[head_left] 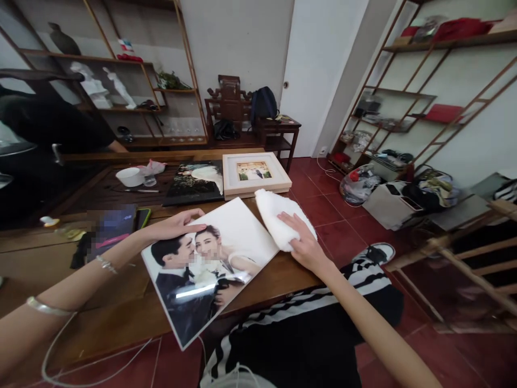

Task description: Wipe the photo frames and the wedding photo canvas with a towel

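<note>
A glossy photo panel point(238, 269) with a couple's portrait lies at an angle on the wooden table, its lower corner reaching past the front edge. My left hand point(177, 223) holds the panel at its upper left edge, one digit laid over the face and the other fingers at the rim. At the panel's right corner, my right hand point(301, 237) grips a folded white cloth point(274, 215), fingers spread on top of it. The cloth is beside the panel's right edge; whether it touches the panel I cannot tell.
Behind the panel are a light-framed picture point(258, 190) and a dark photo panel point(189, 188). A white bowl point(130, 177), a phone point(143, 217) and a small dropper bottle point(68, 230) are to the left. Across the table is a person in black point(48, 121). A wooden chair point(452, 269) stands right.
</note>
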Demonstrator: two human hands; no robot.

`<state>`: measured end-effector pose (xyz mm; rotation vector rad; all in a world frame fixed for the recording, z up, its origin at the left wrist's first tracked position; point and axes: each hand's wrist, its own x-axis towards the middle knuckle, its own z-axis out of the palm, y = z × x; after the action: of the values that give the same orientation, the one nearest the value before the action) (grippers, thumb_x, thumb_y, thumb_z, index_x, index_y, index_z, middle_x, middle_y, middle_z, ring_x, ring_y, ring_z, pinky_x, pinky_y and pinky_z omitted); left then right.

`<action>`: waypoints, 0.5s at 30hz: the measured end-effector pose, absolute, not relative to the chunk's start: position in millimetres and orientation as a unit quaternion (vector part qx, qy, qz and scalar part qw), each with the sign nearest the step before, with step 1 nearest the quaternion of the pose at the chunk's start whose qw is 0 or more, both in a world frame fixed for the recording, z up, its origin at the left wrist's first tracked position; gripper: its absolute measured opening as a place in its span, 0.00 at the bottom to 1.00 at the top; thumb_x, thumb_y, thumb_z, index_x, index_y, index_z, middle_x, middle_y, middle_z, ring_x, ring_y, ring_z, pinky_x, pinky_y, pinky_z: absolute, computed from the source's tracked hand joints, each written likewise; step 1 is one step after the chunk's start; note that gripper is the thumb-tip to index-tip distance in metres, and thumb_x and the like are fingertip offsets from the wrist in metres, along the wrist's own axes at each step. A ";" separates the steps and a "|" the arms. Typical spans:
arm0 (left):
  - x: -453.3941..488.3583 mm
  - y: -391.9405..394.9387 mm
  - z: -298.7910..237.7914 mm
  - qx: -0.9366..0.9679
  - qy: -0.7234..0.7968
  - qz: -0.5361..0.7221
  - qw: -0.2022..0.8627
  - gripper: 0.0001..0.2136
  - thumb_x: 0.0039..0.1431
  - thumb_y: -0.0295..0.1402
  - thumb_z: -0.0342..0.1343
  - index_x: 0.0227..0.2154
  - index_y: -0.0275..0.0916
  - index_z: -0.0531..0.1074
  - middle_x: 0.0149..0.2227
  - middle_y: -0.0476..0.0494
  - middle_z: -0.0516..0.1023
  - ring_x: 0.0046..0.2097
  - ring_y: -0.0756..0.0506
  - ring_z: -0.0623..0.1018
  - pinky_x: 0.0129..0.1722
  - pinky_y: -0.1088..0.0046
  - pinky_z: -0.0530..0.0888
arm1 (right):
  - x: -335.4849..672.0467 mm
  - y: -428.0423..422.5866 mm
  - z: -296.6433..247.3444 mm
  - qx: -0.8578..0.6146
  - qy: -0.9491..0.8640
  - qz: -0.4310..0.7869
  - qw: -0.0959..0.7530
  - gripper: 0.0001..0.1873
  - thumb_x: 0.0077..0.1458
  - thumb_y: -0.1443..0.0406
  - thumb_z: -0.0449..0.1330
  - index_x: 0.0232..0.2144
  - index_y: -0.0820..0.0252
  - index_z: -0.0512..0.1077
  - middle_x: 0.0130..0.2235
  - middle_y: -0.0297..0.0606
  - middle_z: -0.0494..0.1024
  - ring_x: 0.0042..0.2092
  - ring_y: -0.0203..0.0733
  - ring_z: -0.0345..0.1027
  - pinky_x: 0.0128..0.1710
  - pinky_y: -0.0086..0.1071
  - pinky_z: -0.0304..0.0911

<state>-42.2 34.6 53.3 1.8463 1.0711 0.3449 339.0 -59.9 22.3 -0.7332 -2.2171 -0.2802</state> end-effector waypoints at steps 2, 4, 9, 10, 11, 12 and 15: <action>-37.8 41.1 47.1 0.764 0.440 0.120 0.457 0.24 0.52 0.56 0.59 0.40 0.41 0.72 0.37 0.47 0.79 0.36 0.44 0.76 0.31 0.73 0.71 | 329.6 -62.4 26.2 -0.270 -0.891 -0.105 0.350 0.17 0.59 0.78 0.51 0.23 0.59 0.69 0.67 0.45 0.62 0.69 0.51 0.49 0.66 0.57 0.55; -32.3 45.1 42.7 0.781 0.443 0.114 0.426 0.24 0.52 0.56 0.59 0.40 0.40 0.73 0.37 0.45 0.80 0.37 0.42 0.78 0.33 0.73 0.72 | 320.2 -62.4 27.3 -0.258 -0.906 -0.107 0.317 0.14 0.61 0.75 0.53 0.25 0.60 0.71 0.64 0.47 0.66 0.70 0.50 0.48 0.66 0.55 0.55; -14.0 46.2 33.0 0.829 0.455 0.145 0.291 0.21 0.58 0.53 0.55 0.41 0.41 0.75 0.41 0.42 0.81 0.41 0.40 0.78 0.42 0.68 0.71 | 306.5 -45.0 19.8 -0.251 -0.928 -0.109 0.253 0.08 0.63 0.70 0.57 0.32 0.58 0.75 0.62 0.46 0.70 0.68 0.48 0.52 0.64 0.52 0.58; -10.4 46.3 30.2 0.832 0.457 0.154 0.275 0.21 0.59 0.53 0.54 0.41 0.41 0.75 0.41 0.41 0.81 0.41 0.40 0.78 0.43 0.68 0.71 | 304.9 -38.9 17.6 -0.249 -0.930 -0.107 0.248 0.08 0.62 0.70 0.57 0.33 0.58 0.75 0.62 0.46 0.70 0.68 0.48 0.53 0.64 0.53 0.59; -7.2 46.5 27.2 0.832 0.460 0.167 0.260 0.20 0.60 0.53 0.53 0.41 0.41 0.75 0.42 0.40 0.81 0.42 0.39 0.78 0.44 0.67 0.71 | 303.1 -32.7 15.4 -0.248 -0.932 -0.105 0.243 0.08 0.62 0.71 0.57 0.34 0.58 0.76 0.62 0.47 0.70 0.67 0.49 0.55 0.63 0.53 0.59; -4.4 46.9 24.1 0.832 0.463 0.186 0.243 0.20 0.60 0.52 0.52 0.41 0.40 0.75 0.43 0.39 0.80 0.43 0.39 0.78 0.46 0.66 0.71 | 300.9 -26.7 13.6 -0.247 -0.934 -0.106 0.237 0.08 0.61 0.73 0.57 0.34 0.58 0.76 0.61 0.47 0.71 0.67 0.50 0.56 0.62 0.53 0.60; 0.8 46.8 15.5 0.825 0.482 0.241 0.172 0.20 0.61 0.51 0.51 0.39 0.37 0.74 0.42 0.37 0.78 0.45 0.39 0.76 0.48 0.65 0.70 | 292.3 -14.1 9.9 -0.253 -0.935 -0.108 0.223 0.14 0.55 0.77 0.56 0.37 0.59 0.77 0.60 0.50 0.71 0.65 0.53 0.59 0.61 0.53 0.62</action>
<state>0.8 46.8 15.5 2.3405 1.3678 0.6850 292.3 -14.1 9.9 -0.6977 -2.5823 -0.2971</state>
